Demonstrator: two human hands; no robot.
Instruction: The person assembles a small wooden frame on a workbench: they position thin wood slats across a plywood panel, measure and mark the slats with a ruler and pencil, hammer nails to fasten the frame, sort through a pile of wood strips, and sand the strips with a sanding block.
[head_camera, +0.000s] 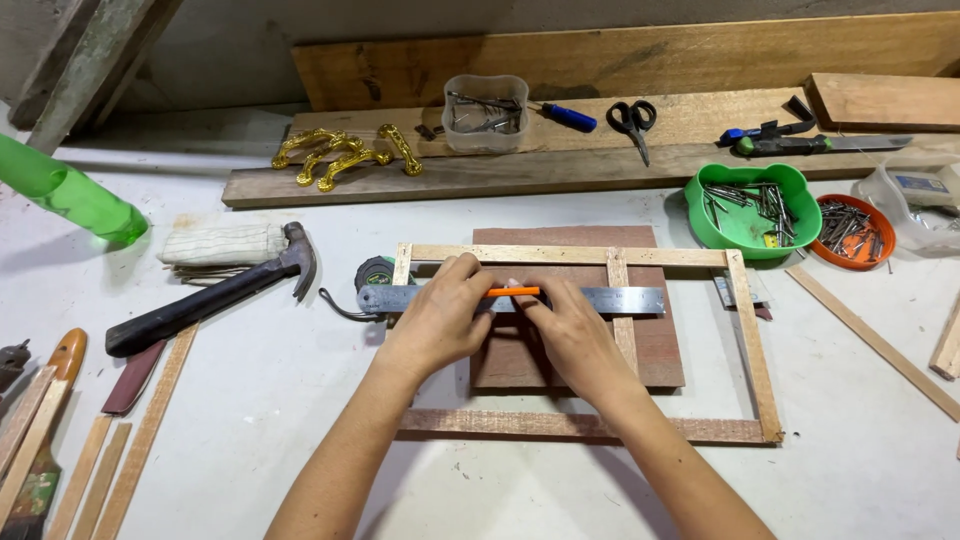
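A thin wooden strip frame (752, 345) lies on the white table over a reddish board (660, 350). A steel ruler (620, 299) rests across the frame and board. My left hand (440, 318) presses down on the ruler's left part. My right hand (572, 335) holds an orange pencil (513, 291) against the ruler's upper edge, with its tip hidden by my fingers. A tape measure (374, 272) sits just left of the frame.
A hammer (215, 295) and a folded cloth (222, 243) lie to the left. At the back are gold handles (345, 153), a clear tub (485, 112), scissors (632, 120), a green nail bowl (752, 210) and an orange nail bowl (853, 232). Loose wood strips (872, 340) lie at both sides.
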